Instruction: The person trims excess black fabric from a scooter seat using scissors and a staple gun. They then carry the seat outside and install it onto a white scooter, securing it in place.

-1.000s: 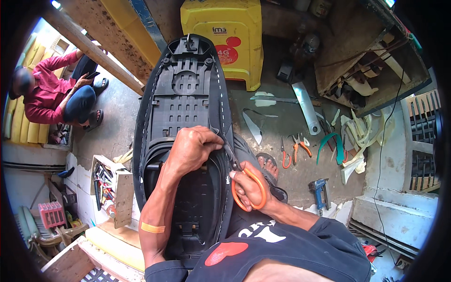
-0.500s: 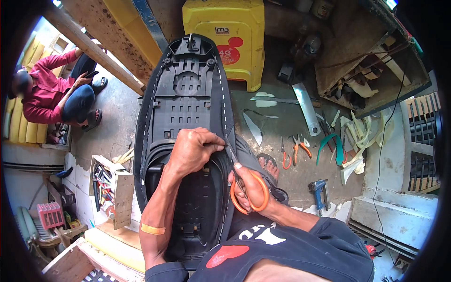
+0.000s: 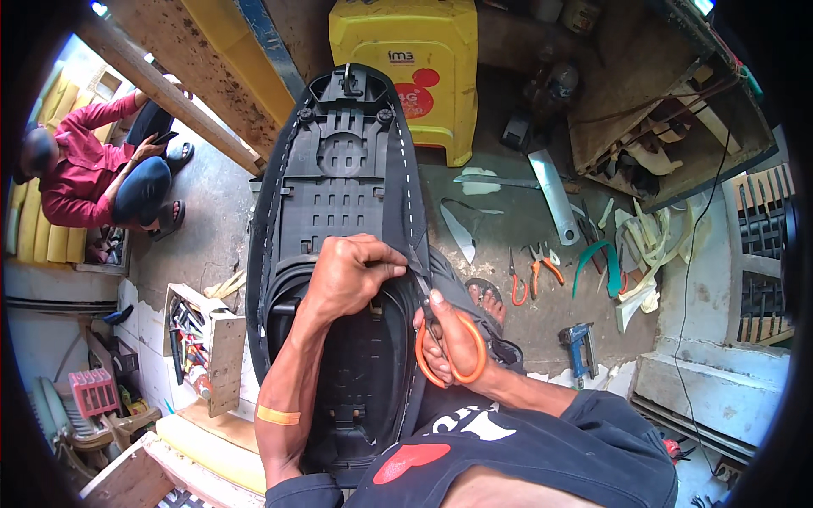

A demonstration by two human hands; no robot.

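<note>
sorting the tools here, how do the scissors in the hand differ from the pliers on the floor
The scissors are in the right hand, blades at the edge of the black seat cover; the pliers lie untouched on the floor. The scissors have round loop handles; the pliers have two straight-ish grips spread apart. The scissors are next to the left hand, the pliers well to the side. Both have orange handles.
</note>
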